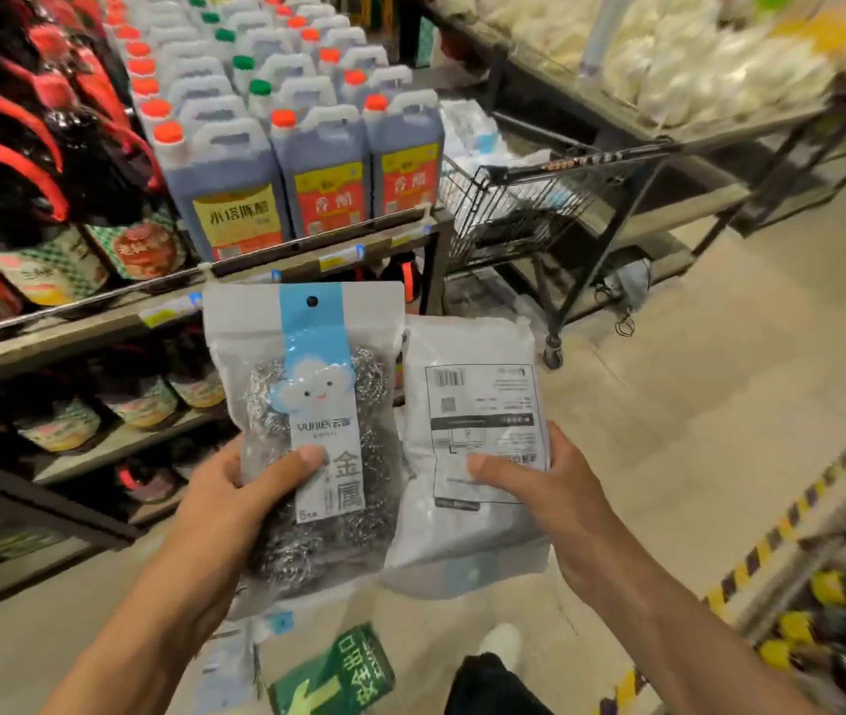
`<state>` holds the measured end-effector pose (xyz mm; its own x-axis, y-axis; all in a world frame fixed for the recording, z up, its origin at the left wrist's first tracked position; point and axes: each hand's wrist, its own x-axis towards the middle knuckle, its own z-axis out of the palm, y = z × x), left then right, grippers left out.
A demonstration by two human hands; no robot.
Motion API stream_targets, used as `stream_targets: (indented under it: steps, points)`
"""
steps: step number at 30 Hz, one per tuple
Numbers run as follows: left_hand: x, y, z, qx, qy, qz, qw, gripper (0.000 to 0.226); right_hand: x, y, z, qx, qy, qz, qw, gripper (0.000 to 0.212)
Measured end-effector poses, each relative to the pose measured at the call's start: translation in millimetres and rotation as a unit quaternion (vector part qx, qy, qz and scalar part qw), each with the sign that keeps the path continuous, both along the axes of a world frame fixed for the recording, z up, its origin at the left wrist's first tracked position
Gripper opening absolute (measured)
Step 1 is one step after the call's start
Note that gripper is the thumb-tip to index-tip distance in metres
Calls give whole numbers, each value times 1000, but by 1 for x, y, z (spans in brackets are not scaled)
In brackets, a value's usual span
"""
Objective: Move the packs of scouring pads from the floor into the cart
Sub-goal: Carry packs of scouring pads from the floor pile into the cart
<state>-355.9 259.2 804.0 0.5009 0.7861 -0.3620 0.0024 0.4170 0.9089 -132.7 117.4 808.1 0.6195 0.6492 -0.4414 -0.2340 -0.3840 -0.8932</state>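
My left hand point(235, 503) grips a pack of steel scouring pads point(315, 405), front side up, with a blue stripe and a cloud face on it. My right hand point(544, 487) grips a second pack point(472, 405), turned back side up so its barcode label shows. Both packs are held upright side by side at chest height, their edges touching. The black wire cart point(529, 198) stands ahead and to the right, about an arm's length beyond the packs, with white packs lying in its basket. More packs point(235, 657) lie on the floor below my left arm.
Shelves of vinegar jugs point(276, 162) and dark bottles run along the left. A rack of white bagged goods point(694, 69) stands behind the cart. A green floor sign point(338, 673) and my shoe point(503, 645) are below. A striped yellow-black shelf edge point(771, 539) runs at the right.
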Motion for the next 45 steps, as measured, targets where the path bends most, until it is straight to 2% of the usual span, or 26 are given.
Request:
stream_targets:
  steps: [4, 8, 14, 18, 26, 31, 35, 41, 45]
  points:
    - [89, -10, 2, -5, 20, -12, 1000, 39, 80, -20, 4, -1, 9, -30, 1000, 47]
    - [173, -15, 9, -20, 9, -9, 1000, 57, 164, -29, 21, 3, 9, -27, 1000, 46]
    - [279, -3, 23, -31, 12, -9, 999, 31, 270, -17, 39, 8, 4, -27, 1000, 44]
    - [340, 21, 25, -20, 22, -21, 999, 27, 328, 6, 36, -6, 2, -38, 999, 44]
    - [464, 92, 19, -50, 3, -32, 998, 42, 451, 67, 43, -33, 6, -36, 999, 43]
    - [537, 132, 29, -53, 22, -46, 997, 39, 521, 103, 55, -28, 13, -47, 998, 46]
    - [589, 164, 38, -34, 25, -13, 999, 38, 575, 142, 60, -16, 17, -39, 999, 44]
    - [660, 215, 47, -15, 14, 54, 998, 60, 668, 223, 57, -3, 27, 25, 999, 45]
    - [707, 245, 56, 10, 19, 138, 990, 92, 728, 281, 59, 4, 37, 92, 995, 45]
